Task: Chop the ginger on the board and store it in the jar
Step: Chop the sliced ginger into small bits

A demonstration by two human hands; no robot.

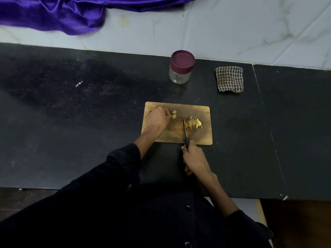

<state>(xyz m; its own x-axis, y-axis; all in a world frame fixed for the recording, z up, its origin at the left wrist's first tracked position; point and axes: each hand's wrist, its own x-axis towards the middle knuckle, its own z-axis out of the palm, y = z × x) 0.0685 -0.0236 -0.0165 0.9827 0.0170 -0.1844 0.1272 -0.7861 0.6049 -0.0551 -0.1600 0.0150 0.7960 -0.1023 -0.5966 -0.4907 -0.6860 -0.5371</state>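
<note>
Ginger slices (pixel 194 123) mid-board, knife (pixel 184 128) alongside

A single head-worn view is given, aimed steeply down and forward from above; the dark surface (pixel 71 113) is seen beyond both hands.

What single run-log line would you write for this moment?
stage: chopping | left hand: holds uncut ginger | right hand: grips knife | slices: on board | jar: lidded
</note>
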